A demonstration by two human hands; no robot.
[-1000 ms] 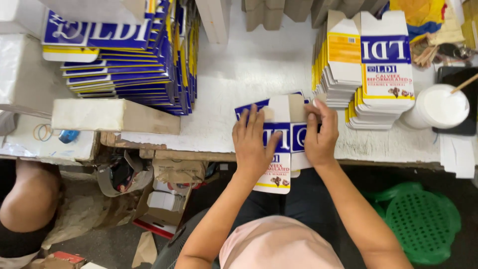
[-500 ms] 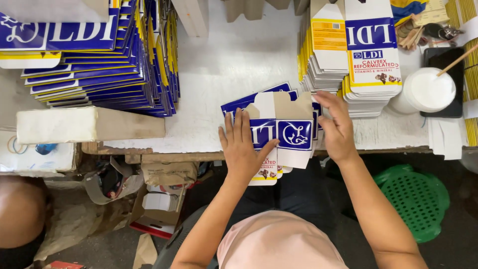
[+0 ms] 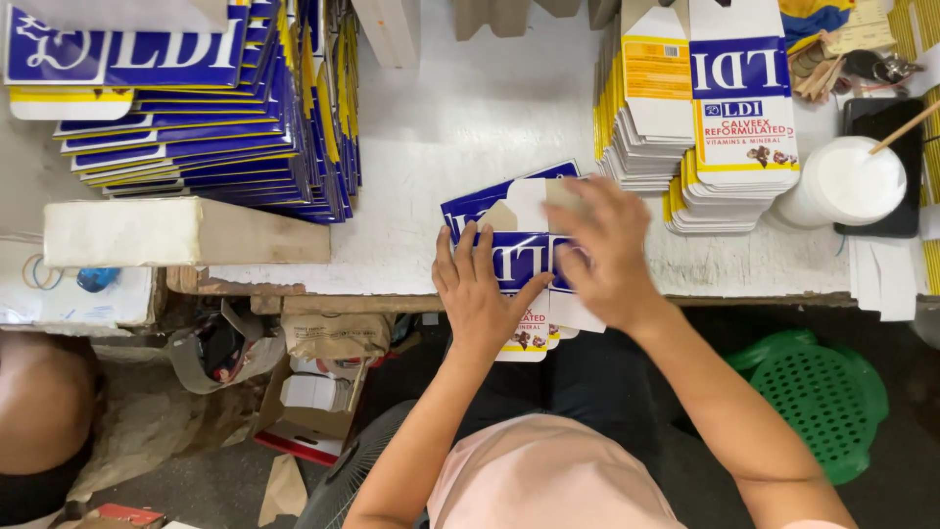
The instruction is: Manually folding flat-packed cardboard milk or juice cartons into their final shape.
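Note:
A small pile of flat blue, white and yellow carton blanks (image 3: pixel 514 257) lies at the near edge of the white worktable (image 3: pixel 460 127), partly overhanging it. My left hand (image 3: pixel 482 292) rests flat on the top blank, fingers spread, pinning it down. My right hand (image 3: pixel 607 250) lies across the right side of the same blank, fingers bent over its white flaps; it is motion-blurred. A tall stack of the same blanks (image 3: pixel 700 118) stands just right of my right hand.
A big heap of blue blanks (image 3: pixel 215 108) fills the table's left. A white block (image 3: pixel 176 231) lies at the left edge. A white cup with a stick (image 3: pixel 850 184) stands far right. Below: a green stool (image 3: pixel 821 387), cardboard scraps (image 3: pixel 328 343), another person's shoulder (image 3: pixel 39 411).
My right hand has slid left from the blank's right edge onto its top flaps. My left hand has stayed pressed on the blank. The camera view has shifted slightly.

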